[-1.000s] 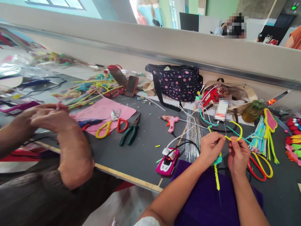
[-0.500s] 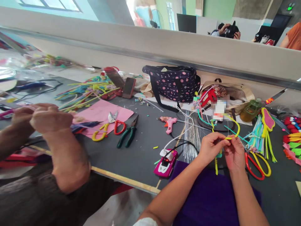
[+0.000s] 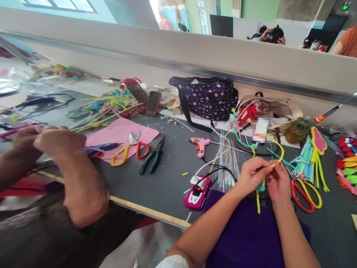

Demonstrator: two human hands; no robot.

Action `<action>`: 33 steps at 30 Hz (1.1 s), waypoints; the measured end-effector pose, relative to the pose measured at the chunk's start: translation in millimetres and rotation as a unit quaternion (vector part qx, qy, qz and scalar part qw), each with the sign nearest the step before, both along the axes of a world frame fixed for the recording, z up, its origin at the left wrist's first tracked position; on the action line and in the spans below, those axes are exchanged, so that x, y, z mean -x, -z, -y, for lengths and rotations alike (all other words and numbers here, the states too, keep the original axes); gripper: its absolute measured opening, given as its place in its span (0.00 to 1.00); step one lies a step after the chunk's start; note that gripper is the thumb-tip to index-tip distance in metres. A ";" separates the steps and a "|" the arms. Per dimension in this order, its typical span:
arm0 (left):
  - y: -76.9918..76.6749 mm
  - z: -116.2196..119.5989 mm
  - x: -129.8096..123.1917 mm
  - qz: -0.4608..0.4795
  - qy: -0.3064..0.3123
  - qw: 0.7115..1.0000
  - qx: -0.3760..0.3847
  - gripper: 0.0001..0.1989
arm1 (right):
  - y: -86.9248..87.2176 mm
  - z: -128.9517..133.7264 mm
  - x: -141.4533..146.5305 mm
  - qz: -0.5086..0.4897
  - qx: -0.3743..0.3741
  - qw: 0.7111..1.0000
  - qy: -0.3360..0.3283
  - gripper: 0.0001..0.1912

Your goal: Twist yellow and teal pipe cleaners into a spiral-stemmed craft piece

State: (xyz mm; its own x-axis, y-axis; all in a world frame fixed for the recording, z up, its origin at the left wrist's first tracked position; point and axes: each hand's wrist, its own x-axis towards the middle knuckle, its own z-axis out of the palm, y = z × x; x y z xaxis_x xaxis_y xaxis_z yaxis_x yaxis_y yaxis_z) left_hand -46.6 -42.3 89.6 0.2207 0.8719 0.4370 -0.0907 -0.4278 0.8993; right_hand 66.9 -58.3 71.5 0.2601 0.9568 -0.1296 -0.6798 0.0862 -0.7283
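Observation:
My left hand [image 3: 254, 172] and my right hand [image 3: 279, 180] meet above the purple cloth [image 3: 240, 230], both closed in a pinch. Between their fingertips is a yellow pipe cleaner [image 3: 282, 148], which arches up and over behind the right hand. A twisted yellow length [image 3: 258, 204] with a bit of teal hangs down between the hands; my fingers partly hide how it joins the rest. To the right of my right hand lie scissors [image 3: 302, 195] with one red and one yellow handle. Bundled thin wires [image 3: 227, 163] lie left of my left hand.
A magenta power strip [image 3: 197, 193], a pink glue gun [image 3: 200, 146], green pliers [image 3: 153, 158] and more scissors [image 3: 129, 149] lie leftward. Behind are a patterned bag [image 3: 206, 98] and a bottle [image 3: 298, 130]. At left, a co-worker's hands [image 3: 55, 141] work. A tasselled piece [image 3: 312, 156] lies right.
The hanging yellow twisted end has dropped slightly lower and shifted a little right. My hands stay pinched in nearly the same place. The co-worker's hands have moved slightly.

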 end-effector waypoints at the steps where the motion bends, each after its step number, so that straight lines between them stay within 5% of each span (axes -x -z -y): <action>1: 0.5 -0.3 -0.7 0.010 0.014 1.000 0.013 0.16 | 0.9 -0.7 -0.4 -0.006 0.007 1.000 -0.005 0.13; 8: 5.7 -3.2 -3.3 0.061 0.043 0.993 0.097 0.18 | -0.3 -1.4 -1.0 -0.006 0.011 1.000 -0.003 0.13; 19: -2.7 0.7 0.0 0.004 -0.037 0.999 0.036 0.13 | -5.4 1.8 0.1 -0.003 -0.005 1.000 0.012 0.11; 33: 2.9 0.3 -2.3 -0.071 -0.009 0.997 -0.039 0.14 | 1.1 -10.8 -28.0 -0.032 0.015 0.999 0.039 0.13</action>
State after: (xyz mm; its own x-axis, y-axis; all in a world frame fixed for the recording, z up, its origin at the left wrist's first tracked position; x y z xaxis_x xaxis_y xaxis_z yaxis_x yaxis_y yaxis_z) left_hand -44.2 -42.7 86.7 0.2700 0.8407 0.4694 0.0424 -0.4974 0.8665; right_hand 94.9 -47.5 70.5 0.3234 0.9295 -0.1772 -0.7175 0.1188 -0.6863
